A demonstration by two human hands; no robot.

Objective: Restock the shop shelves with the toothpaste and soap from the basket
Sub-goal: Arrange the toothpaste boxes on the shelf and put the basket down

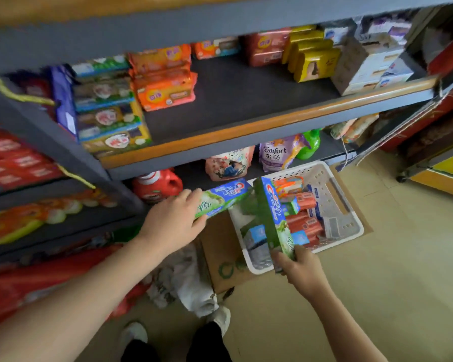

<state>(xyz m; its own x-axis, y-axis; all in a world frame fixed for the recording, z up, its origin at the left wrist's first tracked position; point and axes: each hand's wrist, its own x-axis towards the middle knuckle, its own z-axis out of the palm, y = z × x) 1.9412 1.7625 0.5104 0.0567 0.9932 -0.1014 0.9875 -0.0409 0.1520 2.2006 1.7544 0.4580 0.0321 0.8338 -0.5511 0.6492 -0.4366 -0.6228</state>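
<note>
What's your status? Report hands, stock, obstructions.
Left hand and right hand each grip a green toothpaste box. Basket still holds stock. Middle shelf gap unobstructed.

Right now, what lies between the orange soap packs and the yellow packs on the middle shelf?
In the head view, only bare dark shelf lies between the orange soap packs and the yellow packs.
</note>
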